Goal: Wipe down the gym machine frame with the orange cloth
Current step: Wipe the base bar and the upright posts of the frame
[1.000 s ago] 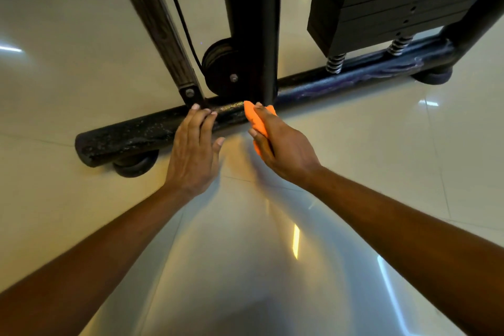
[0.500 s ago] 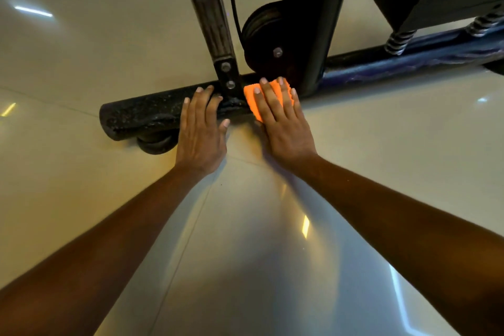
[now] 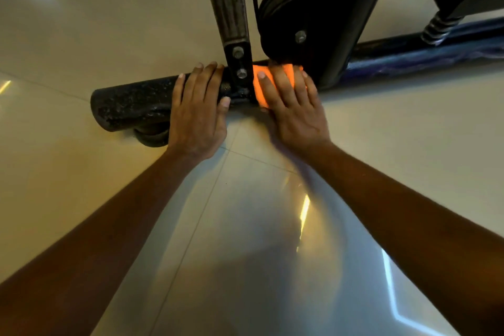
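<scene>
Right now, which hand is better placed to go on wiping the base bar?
Right hand: it already presses the orange cloth flat on the base bar. The left hand only rests bare on it.

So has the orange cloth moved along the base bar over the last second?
Yes. The orange cloth has slid left along the base bar, from in front of the black upright to beside the bolted bracket, under the right hand.

Both forearms are bare with no sleeves in view. The left hand (image 3: pixel 197 117) and right hand (image 3: pixel 293 112) wear no gloves, rings or watch; fingernails are short.
</scene>
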